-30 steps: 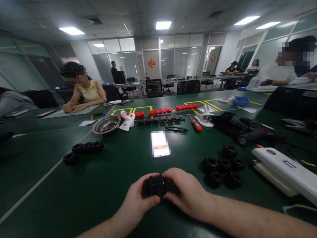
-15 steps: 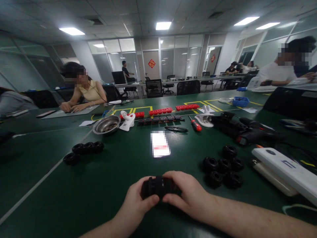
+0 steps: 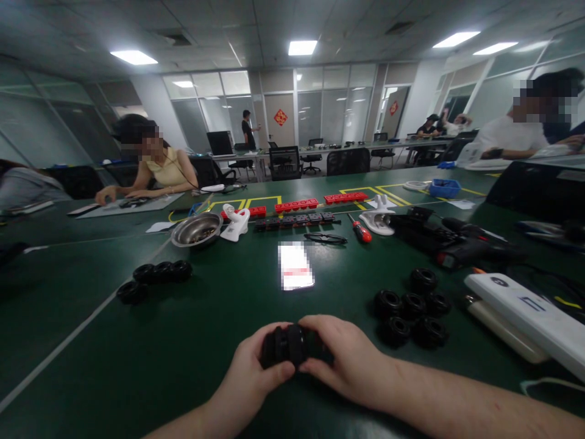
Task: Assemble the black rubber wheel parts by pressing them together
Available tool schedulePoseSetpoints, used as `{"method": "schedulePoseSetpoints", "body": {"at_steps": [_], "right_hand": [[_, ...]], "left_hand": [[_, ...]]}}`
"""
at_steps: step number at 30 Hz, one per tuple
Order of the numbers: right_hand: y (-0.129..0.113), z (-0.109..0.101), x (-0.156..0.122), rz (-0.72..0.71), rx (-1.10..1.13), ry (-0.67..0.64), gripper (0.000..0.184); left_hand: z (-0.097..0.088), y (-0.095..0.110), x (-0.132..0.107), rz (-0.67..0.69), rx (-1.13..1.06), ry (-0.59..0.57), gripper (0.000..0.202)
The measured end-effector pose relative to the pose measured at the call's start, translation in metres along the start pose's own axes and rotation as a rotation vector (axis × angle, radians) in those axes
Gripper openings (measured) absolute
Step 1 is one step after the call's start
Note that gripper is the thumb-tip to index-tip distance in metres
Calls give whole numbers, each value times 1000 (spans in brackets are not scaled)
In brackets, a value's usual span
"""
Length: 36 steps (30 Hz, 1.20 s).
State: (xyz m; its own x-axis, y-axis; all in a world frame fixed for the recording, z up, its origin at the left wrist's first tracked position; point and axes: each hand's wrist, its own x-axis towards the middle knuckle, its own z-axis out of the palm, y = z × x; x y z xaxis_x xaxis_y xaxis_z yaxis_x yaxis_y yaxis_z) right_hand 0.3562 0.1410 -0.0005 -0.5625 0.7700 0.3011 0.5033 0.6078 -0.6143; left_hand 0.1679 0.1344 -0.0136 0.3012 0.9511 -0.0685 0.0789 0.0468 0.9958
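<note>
Between my two hands, low over the green table (image 3: 219, 390), is a dark black ribbed cylindrical part (image 3: 289, 345). My left hand (image 3: 253, 363) is closed around its left end, thumb in front. Around the right end my right hand (image 3: 350, 356) is closed, its fingers covering much of that side. I cannot tell whether the part is one piece or two pressed together. Several similar-looking black ring-shaped parts (image 3: 414, 303) lie to the right of my hands. More black rings (image 3: 163, 272) stand in a row at the left.
Ahead lies a lit phone (image 3: 296, 266). Behind it are black glasses (image 3: 325, 238), a red screwdriver (image 3: 362, 231), a metal bowl (image 3: 196, 230), a black strip of parts (image 3: 295, 222) and red trays (image 3: 296, 206). A white device (image 3: 525, 317) lies at right. Co-workers sit across the table.
My hands stay in nearly the same place, with the black part turned slightly between them. The left co-worker's hand has moved left, and a person in the background now stands farther right.
</note>
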Motion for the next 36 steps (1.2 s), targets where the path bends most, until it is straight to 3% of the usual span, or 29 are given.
{"method": "schedulePoseSetpoints", "body": {"at_steps": [2,4,7,11,13,16,18,21,24,26,28,32,34,36], "right_hand": [[-2,-3,-2,-120,-40,19,30],[-4,-4,-2,-96,15,28,38],[-1,0,2,143,318,5,43],[7,9,8,409,708,-174,42],[6,8,7,359,614,-130,38],[-3,1,1,73,276,-6,31],[-8,-3,-2,-19,177,19,39],[-8,-3,0,135,341,36,54],[-2,4,5,372,626,-77,39],[0,7,7,442,692,-146,39],[-1,6,6,376,583,-94,32],[-7,-3,0,41,152,18,35],[-8,-5,-2,34,140,27,43],[-4,-2,0,145,291,52,47]], "left_hand": [[0,0,-1,7,-30,0,38],[1,1,-3,17,0,43,40],[4,3,-5,25,93,109,44],[4,1,-5,30,183,112,47],[2,0,-3,49,153,79,47],[0,-1,-1,13,-4,26,45],[1,1,-1,0,-65,42,43],[3,5,-3,20,-36,122,42],[5,7,-5,15,74,178,44],[5,5,-5,17,124,164,45],[3,3,-3,13,66,103,46],[1,1,0,-38,-107,38,41],[2,3,0,-58,-86,54,41],[4,5,-2,-48,-18,87,43]]}}
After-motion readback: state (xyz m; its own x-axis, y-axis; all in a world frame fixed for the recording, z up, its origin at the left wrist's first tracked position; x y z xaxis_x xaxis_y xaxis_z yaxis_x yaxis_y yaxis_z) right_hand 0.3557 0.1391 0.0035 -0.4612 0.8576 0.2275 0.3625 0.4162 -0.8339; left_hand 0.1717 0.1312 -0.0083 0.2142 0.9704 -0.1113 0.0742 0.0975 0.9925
